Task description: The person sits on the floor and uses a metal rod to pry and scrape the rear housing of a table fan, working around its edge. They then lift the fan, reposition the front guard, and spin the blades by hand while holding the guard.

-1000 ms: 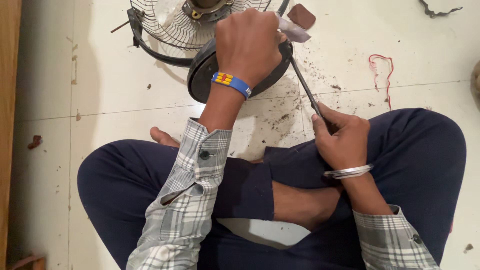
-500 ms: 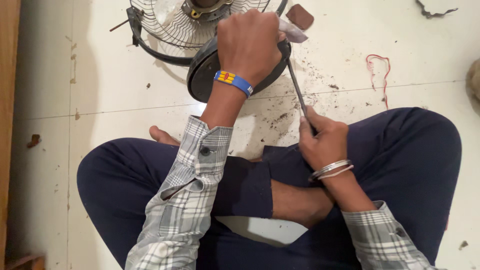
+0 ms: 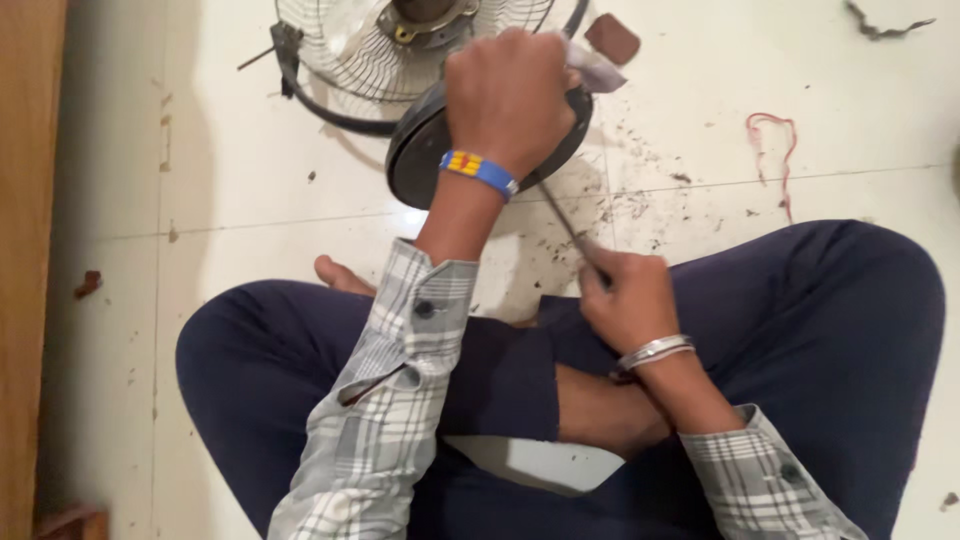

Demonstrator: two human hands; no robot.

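Nearest, the right hand (image 3: pixel 628 300) is closed around the handle of a thin metal tool (image 3: pixel 565 222) slanting up and left. Farther, the left hand (image 3: pixel 512 92) presses fingers down over a round black motor housing (image 3: pixel 415 150) on the floor (image 3: pixel 850 120). Beyond lies a wire fan guard (image 3: pixel 340 60).

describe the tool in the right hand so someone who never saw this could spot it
Start at the wire fan guard lying on the white floor, then drop to the round black motor housing that the left hand grips. The thin dark metal rod slants from there to the right hand, the only long straight piece.
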